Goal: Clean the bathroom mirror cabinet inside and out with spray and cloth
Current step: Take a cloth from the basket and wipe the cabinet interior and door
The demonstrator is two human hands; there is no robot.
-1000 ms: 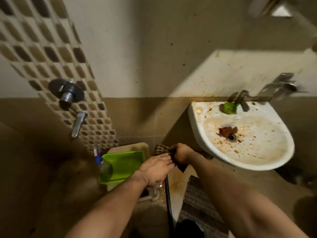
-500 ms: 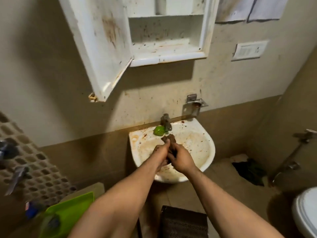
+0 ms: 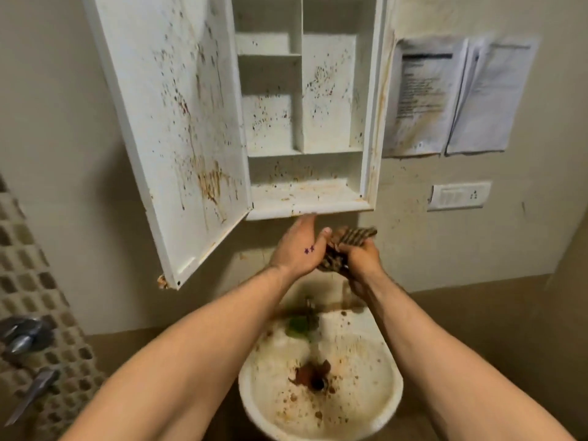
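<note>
Below the open, stained mirror cabinet (image 3: 334, 210), the right hand (image 3: 361, 261) grips a checked cloth (image 3: 358, 235); the left hand (image 3: 297, 251) rests open against it.

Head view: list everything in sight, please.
Stained white wall cabinet: one, white, open, above the basin.
Spattered cabinet door: one, white, swung left.
Printed paper sheets: two, white, wall right of cabinet.
Plastic switch plate: one, white, below the sheets.
Stained ceramic basin: one, white, bottom centre.
Blurred green object: one, green, basin's back rim.
Metal wall fittings: two, silver, left edge.
Brown checked cloth: one, brown, between the hands.
Hands: two; right hand grips cloth, left hand open beside it.
</note>
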